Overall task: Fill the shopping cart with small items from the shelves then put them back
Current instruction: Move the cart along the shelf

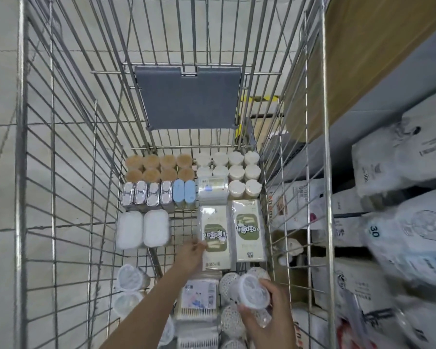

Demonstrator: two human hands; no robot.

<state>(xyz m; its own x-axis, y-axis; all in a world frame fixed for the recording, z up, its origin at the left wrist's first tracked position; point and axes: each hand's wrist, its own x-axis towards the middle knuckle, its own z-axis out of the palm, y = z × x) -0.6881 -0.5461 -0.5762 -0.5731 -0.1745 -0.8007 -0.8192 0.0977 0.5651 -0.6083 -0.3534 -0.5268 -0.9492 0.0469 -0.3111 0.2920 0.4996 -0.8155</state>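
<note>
I look down into a wire shopping cart (68, 172) packed with small goods. My left hand (190, 253) reaches to the cart's middle and pinches the left edge of a white-and-green flat box (215, 238). A matching box (248, 230) lies just right of it. My right hand (267, 316) grips a small clear round lidded jar (253, 292) above several other jars at the near right. Rows of brown-topped jars (159, 167) and white-topped jars (237, 170) stand at the far end.
Silver packs (146, 192), two blue tubs (184, 192) and two white oblong tubs (142, 229) fill the cart's left. A cotton swab pack (198, 301) lies near me. The grey child seat flap (189, 96) hangs on the far wall. Shelves with white bagged goods (400, 222) stand right.
</note>
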